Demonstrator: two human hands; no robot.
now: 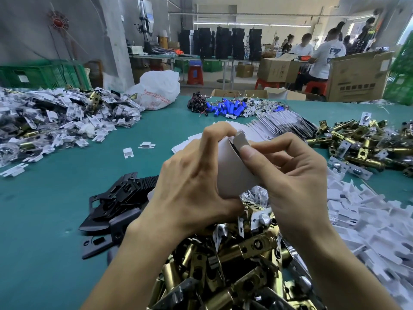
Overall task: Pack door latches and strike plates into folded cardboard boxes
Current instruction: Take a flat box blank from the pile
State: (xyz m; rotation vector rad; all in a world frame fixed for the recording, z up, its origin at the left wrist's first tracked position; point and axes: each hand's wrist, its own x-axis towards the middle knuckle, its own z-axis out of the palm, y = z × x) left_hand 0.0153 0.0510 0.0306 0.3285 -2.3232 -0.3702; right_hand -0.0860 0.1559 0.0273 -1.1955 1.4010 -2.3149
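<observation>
Head view: hands centre frame.
Box: white cardboard box held off the table between both hands, long axis tilted up and away, end flap uppermost.
Left hand: curled round the box's left side, gripping.
Right hand: gripping the right side, thumb on flap.
Latches: brass heap directly beneath the hands.
Strike plates: black, leftward, nearer left hand.
Room: bare green table leftward; white inserts crowding right.

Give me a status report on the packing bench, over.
Left hand and right hand both gripping white cardboard box. End flap up, not tucked. Brass latches piled underneath; nothing blocking the hands.
</observation>
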